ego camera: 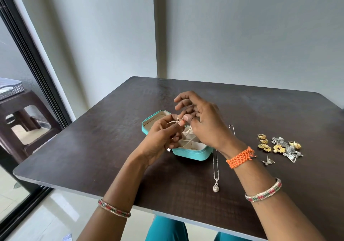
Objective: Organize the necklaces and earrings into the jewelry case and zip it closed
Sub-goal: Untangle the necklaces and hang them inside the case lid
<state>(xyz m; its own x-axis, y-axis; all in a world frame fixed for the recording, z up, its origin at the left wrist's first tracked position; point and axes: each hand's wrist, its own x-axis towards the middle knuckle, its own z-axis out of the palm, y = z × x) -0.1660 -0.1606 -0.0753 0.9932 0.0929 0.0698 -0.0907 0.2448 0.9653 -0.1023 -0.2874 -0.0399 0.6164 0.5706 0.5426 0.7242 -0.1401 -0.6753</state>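
Dark table (111,147) holds open case (191,155); both hands (186,127) pinch chain (188,132).

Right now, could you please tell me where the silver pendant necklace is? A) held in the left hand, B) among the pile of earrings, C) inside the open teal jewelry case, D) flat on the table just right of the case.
D: the silver pendant necklace lies stretched out on the dark table beside the teal jewelry case.

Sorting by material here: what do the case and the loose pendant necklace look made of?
Case: teal leatherette, probably, with matte stitched walls and a beige fabric-like lining. Necklace: silver-tone metal, judging by its shiny beaded chain and oval pendant; real silver or plating can't be told.
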